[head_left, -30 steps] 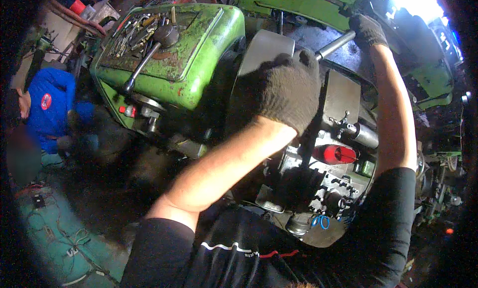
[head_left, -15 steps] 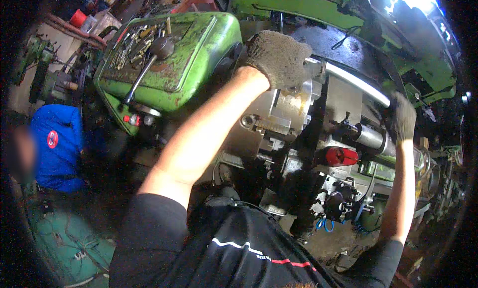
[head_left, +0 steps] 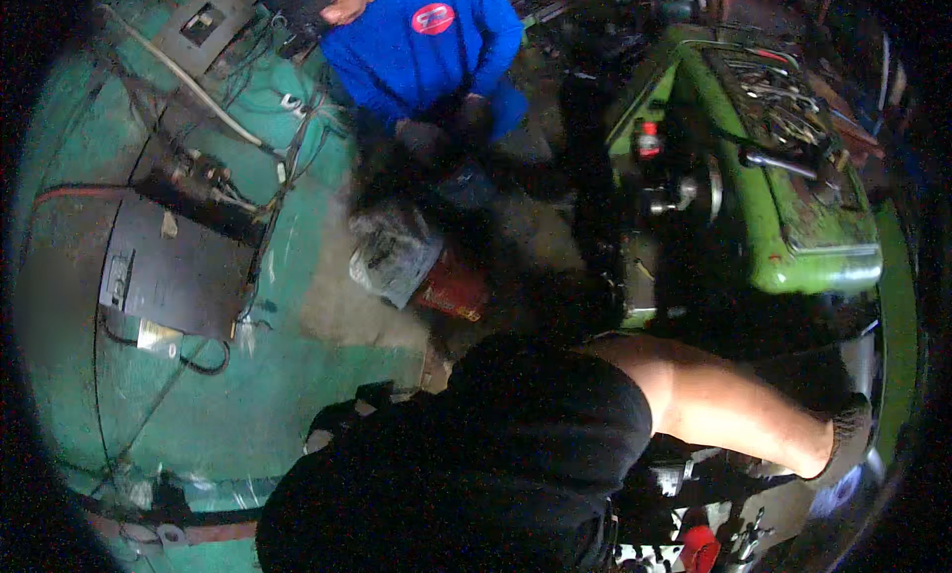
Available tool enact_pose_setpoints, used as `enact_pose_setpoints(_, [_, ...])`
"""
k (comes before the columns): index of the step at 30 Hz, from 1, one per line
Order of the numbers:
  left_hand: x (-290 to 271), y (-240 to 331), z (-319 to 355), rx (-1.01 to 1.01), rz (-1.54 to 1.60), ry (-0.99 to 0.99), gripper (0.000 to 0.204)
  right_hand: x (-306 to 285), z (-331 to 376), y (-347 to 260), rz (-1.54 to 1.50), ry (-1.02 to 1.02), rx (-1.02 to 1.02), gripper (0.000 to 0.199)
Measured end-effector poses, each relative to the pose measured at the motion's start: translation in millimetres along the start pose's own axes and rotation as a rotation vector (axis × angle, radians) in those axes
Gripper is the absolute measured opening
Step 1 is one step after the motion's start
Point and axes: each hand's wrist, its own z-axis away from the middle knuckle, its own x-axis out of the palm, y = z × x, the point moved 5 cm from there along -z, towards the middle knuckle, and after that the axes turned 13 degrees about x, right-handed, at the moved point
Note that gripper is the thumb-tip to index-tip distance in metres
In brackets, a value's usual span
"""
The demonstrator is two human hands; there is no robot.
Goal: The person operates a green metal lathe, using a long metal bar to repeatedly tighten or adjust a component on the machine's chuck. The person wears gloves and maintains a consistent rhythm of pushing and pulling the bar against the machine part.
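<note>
My left hand (head_left: 846, 440), in a dark knitted glove, is at the far right, at the end of my outstretched bare forearm. It is by the lathe beside the green headstock (head_left: 818, 261). Its fingers are turned away and lost in shadow, so neither their pose nor anything in them shows. My right hand is outside the picture. On top of the headstock lie several metal hand tools (head_left: 788, 117) near a lever (head_left: 778, 163). A red part (head_left: 699, 550) and bright metal fittings of the lathe show at the lower edge.
A person in a blue top (head_left: 426, 48) is at the upper middle, near a red container (head_left: 454, 287) and a crumpled plastic bag (head_left: 397, 261). On the left, a dark grey panel (head_left: 174, 266) and loose cables (head_left: 297, 127) lie on a green surface (head_left: 268, 404).
My view has swung left, so the lathe has shifted to the right edge. My right hand and the long bright metal bar have left the picture. The blue-clad person now appears upper middle.
</note>
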Motion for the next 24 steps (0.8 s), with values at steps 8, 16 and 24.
enact_pose_setpoints(8, [-26, -56, -45, 0.384, 0.287, 0.268, 0.062, -106, 154, 81, 0.265, 0.015, 0.486, 0.039])
enact_pose_setpoints(16, [-25, -33, -26, 0.403, 0.368, 0.417, 0.045, -114, 143, 199, 0.290, -0.035, 0.619, 0.034])
enact_pose_setpoints(24, [-50, 6, 26, 0.093, 0.182, 0.266, 0.045, -57, -44, 180, 0.437, 0.160, 0.365, 0.020])
